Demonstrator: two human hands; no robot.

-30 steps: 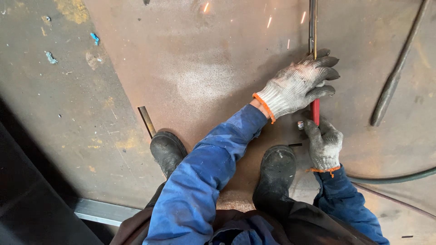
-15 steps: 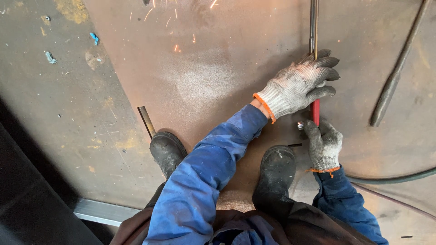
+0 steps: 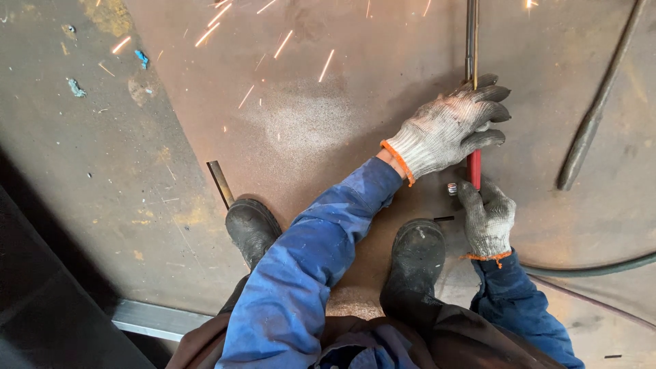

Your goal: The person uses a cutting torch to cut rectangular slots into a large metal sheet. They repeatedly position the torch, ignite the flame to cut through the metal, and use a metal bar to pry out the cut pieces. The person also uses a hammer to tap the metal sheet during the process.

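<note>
Sparks (image 3: 283,44) now fly in many bright streaks over the top of the rusty steel plate (image 3: 321,130); a moment ago there were only a few, and before that hardly any. Both hands have stayed where they were.

The person's left hand (image 3: 447,133), in a grey knit glove with an orange cuff, lies over the long torch (image 3: 471,82). Its fingers curl round the thin metal tube, which runs up and out of the top of the view. The right hand (image 3: 487,220), in the same kind of glove, is closed round the red handle (image 3: 473,169) just below the left hand. The two hands sit close, one above the other, near the right side of the view.

Two dark boots (image 3: 253,225) stand on the plate, one on each side of the blue left sleeve (image 3: 307,273). A short flat metal strip (image 3: 220,183) lies just beside the left boot. A long dark rod (image 3: 594,116) lies well apart on the right, and a dark hose (image 3: 594,268) curves by the right arm.
</note>
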